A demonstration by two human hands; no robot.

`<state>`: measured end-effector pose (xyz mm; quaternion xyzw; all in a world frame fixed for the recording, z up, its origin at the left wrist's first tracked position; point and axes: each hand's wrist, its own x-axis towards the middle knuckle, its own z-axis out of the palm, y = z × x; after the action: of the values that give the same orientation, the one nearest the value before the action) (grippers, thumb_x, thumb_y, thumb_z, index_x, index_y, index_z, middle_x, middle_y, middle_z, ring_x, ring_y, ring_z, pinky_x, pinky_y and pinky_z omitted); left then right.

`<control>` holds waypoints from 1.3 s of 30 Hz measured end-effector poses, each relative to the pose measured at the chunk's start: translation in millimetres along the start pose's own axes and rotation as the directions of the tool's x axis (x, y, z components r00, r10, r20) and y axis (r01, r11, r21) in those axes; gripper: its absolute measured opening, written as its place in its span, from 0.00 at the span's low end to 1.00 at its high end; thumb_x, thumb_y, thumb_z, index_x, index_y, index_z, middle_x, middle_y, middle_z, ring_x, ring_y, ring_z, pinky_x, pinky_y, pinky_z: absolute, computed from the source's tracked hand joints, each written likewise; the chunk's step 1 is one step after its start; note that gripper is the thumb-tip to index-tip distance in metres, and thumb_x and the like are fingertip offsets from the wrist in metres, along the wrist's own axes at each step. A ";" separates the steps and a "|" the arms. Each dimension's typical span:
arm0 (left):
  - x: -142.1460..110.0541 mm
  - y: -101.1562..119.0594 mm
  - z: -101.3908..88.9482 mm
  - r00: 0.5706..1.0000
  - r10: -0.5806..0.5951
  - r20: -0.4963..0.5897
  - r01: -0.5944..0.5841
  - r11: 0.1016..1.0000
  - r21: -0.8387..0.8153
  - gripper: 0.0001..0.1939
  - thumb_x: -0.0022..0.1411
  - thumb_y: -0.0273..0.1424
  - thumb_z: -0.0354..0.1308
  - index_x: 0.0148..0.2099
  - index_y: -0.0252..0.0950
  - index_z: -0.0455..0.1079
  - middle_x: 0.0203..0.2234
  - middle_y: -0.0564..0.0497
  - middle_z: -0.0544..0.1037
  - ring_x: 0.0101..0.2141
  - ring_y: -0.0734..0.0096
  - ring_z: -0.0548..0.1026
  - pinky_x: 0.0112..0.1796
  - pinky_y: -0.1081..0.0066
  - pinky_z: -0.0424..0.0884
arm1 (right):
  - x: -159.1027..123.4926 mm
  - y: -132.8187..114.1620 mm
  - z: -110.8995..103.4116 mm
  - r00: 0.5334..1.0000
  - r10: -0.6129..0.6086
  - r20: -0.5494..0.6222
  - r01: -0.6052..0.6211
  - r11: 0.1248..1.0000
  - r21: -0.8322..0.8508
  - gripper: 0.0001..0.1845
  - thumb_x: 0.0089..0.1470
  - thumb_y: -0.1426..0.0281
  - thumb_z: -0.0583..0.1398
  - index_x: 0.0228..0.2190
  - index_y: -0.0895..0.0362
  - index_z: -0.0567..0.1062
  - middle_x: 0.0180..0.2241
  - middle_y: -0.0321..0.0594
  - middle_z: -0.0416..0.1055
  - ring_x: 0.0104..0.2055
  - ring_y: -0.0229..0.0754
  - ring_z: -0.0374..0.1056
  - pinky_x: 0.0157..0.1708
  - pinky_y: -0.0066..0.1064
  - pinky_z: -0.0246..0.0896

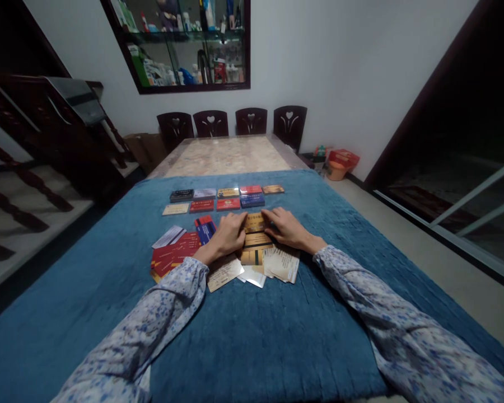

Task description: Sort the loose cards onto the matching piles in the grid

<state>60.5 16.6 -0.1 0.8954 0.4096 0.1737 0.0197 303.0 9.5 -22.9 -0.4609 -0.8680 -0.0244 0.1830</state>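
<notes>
Several gold cards (258,240) lie overlapping on the blue cloth between my two hands. At the left edge of the top gold card, my left hand (230,232) is closed, its fingers pressed together. My right hand (289,226) grips the opposite edge with curled fingers. Nearest my body are cream cards with print (282,264), another cream card (225,272) and a whitish card (254,275). Left of my left wrist, dark red cards (176,252) fan out beside a silvery card (168,237) and a red-and-blue card (205,228).
Beyond my hands, card stacks stand in two rows, among them a black stack (181,195), a red stack (228,204) and a blue stack (252,200). The blue cloth (252,341) covers the near part of the table (235,154). Dark chairs (251,121) line the far wall.
</notes>
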 end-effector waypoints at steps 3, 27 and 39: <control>-0.2 0.5 -1.5 1.000 0.002 0.006 -0.002 1.000 0.003 0.27 0.61 0.28 0.54 0.64 0.33 0.64 0.49 0.38 0.79 0.49 0.51 0.73 0.51 0.52 0.70 | 0.1 0.1 -1.4 1.000 -0.002 -0.004 0.002 1.000 -0.006 0.30 0.63 0.66 0.60 0.64 0.60 0.63 0.49 0.54 0.71 0.50 0.54 0.64 0.45 0.42 0.61; 0.1 11.5 -11.5 0.998 -0.032 0.045 0.023 0.983 0.185 0.25 0.63 0.32 0.61 0.62 0.35 0.65 0.57 0.37 0.71 0.57 0.49 0.67 0.52 0.52 0.65 | -1.2 -6.1 -19.0 1.000 0.006 0.003 -0.006 0.997 -0.077 0.28 0.59 0.65 0.64 0.59 0.57 0.68 0.52 0.53 0.70 0.52 0.54 0.62 0.44 0.40 0.59; 19.2 24.8 -23.8 0.990 0.000 0.140 -0.037 0.965 0.261 0.21 0.65 0.34 0.60 0.59 0.36 0.67 0.57 0.38 0.72 0.58 0.48 0.66 0.55 0.50 0.64 | 0.3 5.1 -34.7 0.998 -0.004 0.060 0.013 0.989 -0.145 0.26 0.58 0.65 0.65 0.57 0.58 0.71 0.54 0.54 0.68 0.53 0.55 0.60 0.42 0.39 0.58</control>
<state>82.4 11.8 32.3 0.9038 0.4182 0.0552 -0.0726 317.2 5.4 8.9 -0.4698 -0.8710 -0.0745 0.1228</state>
